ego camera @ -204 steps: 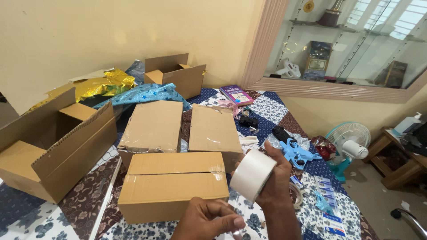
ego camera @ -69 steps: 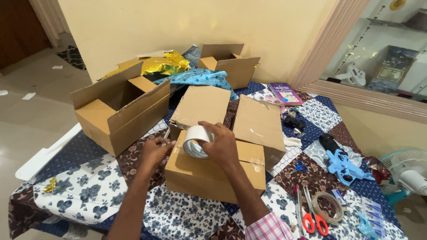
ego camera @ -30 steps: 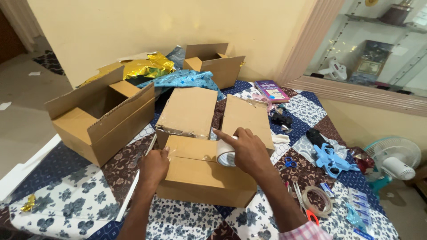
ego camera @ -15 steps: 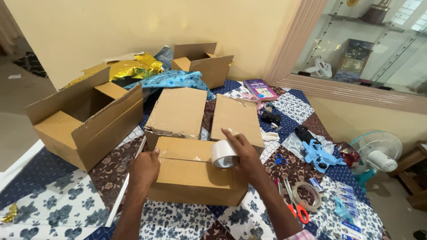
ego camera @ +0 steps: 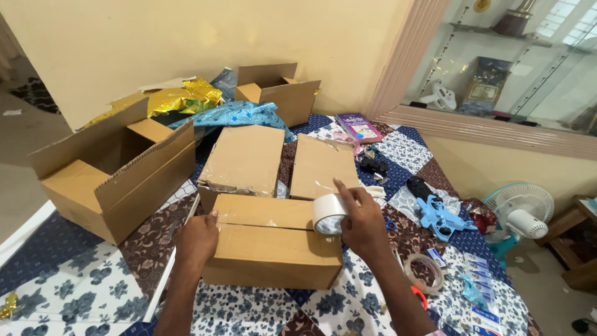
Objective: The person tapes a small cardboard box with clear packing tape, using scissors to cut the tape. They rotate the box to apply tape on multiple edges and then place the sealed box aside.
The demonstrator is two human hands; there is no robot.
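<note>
A closed cardboard box (ego camera: 267, 246) lies on the patterned table in front of me. My left hand (ego camera: 198, 236) presses flat against the box's left end. My right hand (ego camera: 360, 221) holds a white tape roll (ego camera: 327, 213) at the box's upper right corner, index finger stretched over the roll. A strip of clear tape runs along the box's top seam between my two hands.
Two more closed boxes (ego camera: 245, 158) (ego camera: 321, 167) lie just behind. An open box (ego camera: 112, 174) stands at the left, another (ego camera: 277, 93) at the back, with gold and blue wrapping (ego camera: 205, 109). A blue tape dispenser (ego camera: 437, 216), a tape ring (ego camera: 424, 272), a book (ego camera: 357, 127) and a fan (ego camera: 519, 211) are at the right.
My right hand has drawn the tape roll rightward across the box top, from near the left end to the right corner. My left hand has stayed on the left end.
</note>
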